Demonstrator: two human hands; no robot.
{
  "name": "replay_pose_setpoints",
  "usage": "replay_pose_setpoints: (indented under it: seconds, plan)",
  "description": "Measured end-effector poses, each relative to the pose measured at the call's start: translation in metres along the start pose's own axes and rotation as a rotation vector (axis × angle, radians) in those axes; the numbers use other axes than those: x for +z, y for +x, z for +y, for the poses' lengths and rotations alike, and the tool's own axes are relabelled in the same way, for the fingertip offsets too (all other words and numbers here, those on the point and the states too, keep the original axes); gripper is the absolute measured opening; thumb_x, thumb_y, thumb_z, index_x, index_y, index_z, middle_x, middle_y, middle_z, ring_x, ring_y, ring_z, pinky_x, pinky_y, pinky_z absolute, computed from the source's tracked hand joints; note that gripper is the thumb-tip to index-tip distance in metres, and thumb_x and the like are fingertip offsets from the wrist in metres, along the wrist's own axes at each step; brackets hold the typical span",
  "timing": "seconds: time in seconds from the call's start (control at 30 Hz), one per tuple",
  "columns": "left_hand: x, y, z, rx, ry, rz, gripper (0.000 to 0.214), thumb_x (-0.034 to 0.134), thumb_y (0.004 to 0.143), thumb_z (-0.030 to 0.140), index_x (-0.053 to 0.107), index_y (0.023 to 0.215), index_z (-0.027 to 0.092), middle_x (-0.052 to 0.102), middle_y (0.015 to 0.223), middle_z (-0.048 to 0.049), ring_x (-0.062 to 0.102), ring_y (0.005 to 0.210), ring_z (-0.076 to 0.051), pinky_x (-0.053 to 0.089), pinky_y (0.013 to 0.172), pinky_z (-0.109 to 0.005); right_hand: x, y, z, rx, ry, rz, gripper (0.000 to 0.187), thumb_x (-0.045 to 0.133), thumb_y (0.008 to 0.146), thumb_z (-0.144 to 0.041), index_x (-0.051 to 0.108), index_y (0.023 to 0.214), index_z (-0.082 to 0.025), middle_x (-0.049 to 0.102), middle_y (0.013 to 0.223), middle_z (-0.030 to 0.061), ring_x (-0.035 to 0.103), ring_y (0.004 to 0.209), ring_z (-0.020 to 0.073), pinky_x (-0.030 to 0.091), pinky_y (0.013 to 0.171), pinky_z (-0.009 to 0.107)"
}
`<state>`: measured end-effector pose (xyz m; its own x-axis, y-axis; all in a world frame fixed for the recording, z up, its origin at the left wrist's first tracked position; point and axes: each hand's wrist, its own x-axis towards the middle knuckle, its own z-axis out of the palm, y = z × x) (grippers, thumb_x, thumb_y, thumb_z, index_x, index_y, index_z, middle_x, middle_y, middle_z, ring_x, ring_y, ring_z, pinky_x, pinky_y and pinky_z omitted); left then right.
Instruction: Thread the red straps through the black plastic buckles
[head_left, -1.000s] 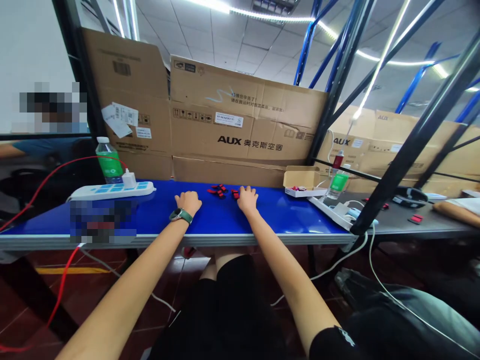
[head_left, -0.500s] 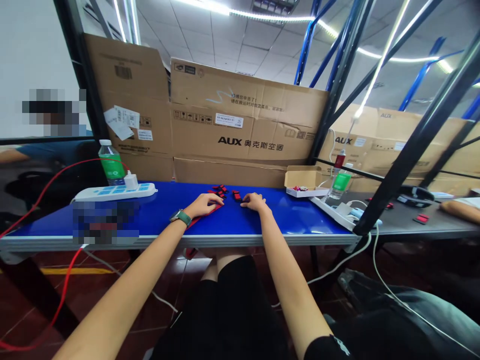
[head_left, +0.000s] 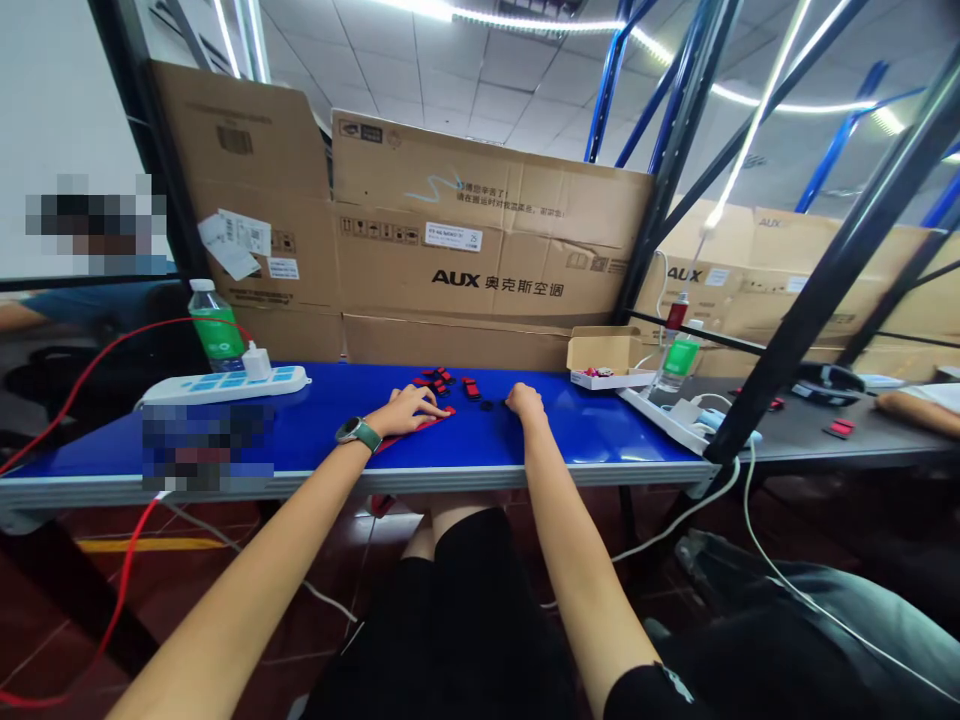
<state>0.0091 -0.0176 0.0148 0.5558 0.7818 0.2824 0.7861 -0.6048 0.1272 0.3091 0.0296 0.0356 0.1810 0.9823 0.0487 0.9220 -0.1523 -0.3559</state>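
Observation:
My left hand, with a watch on its wrist, lies on a red strap on the blue tabletop, fingers stretched out. The strap runs from under the hand toward the table's front edge. My right hand is closed on the tabletop further right, its fingers curled; what they hold, if anything, is hidden. A small black piece lies just left of it. Beyond, between the hands, is a red and black strap piece. Several similar red and black pieces lie bunched behind my left hand.
A white power strip and a green-labelled bottle stand left. An open small carton with little items sits back right, near another power strip and a metal post. Cardboard walls the back. People sit on both sides.
My right hand has moved right, away from the red and black piece, and its fingers have curled in. The small black piece now shows. My left fingers have straightened along the strap.

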Motion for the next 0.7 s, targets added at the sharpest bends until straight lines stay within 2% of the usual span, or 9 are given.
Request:
replay_pose_setpoints:
  seconds: [0.1,0.23,0.43,0.57,0.7]
  plan:
    - [-0.001,0.004,0.003,-0.001,0.045,-0.035,0.037,0.049,0.1,0.035,0.066,0.129,0.051,0.06,0.127,-0.003,0.051,0.113,-0.026,0.032,0.099,-0.042,0.001,0.0,-0.006,0.039,-0.034,-0.005,0.044,0.061,0.089,-0.019,0.063,0.133,-0.015,0.062,0.133,0.0227,0.058,0.127,0.0333,0.05,0.1,0.042]
    - [-0.002,0.015,0.004,0.033,0.047,-0.098,0.041,0.047,0.101,0.033,0.062,0.133,0.054,0.058,0.134,-0.0034,0.05,0.114,-0.028,0.032,0.1,-0.044,0.004,-0.003,-0.015,0.053,-0.081,0.013,0.045,0.06,0.09,-0.016,0.061,0.135,-0.011,0.054,0.14,0.0276,0.053,0.133,0.0355,0.049,0.101,0.043]
    - [0.004,0.037,0.015,0.13,-0.124,-0.028,0.038,0.056,0.093,0.026,0.073,0.117,0.049,0.065,0.124,-0.004,0.054,0.109,-0.027,0.037,0.099,-0.042,0.01,-0.01,-0.019,0.043,-0.052,0.11,0.049,0.054,0.092,-0.01,0.053,0.14,-0.003,0.058,0.132,0.0324,0.06,0.126,0.0339,0.049,0.1,0.042]
    - [0.012,0.043,0.022,0.202,-0.168,0.128,0.028,0.06,0.092,0.031,0.077,0.114,0.036,0.066,0.116,-0.0065,0.056,0.111,-0.025,0.039,0.099,-0.038,0.014,-0.015,-0.021,0.047,-0.058,0.168,0.045,0.058,0.092,-0.017,0.058,0.134,0.0,0.055,0.131,0.0357,0.059,0.125,0.0367,0.05,0.097,0.044]
    - [0.01,0.036,0.021,0.109,-0.146,0.34,0.028,0.053,0.099,0.037,0.076,0.112,0.029,0.068,0.114,-0.007,0.06,0.111,-0.024,0.04,0.098,-0.038,0.012,-0.019,-0.026,0.06,-0.061,0.188,0.042,0.056,0.094,-0.018,0.061,0.13,0.002,0.05,0.134,0.0376,0.054,0.128,0.0385,0.051,0.096,0.044]
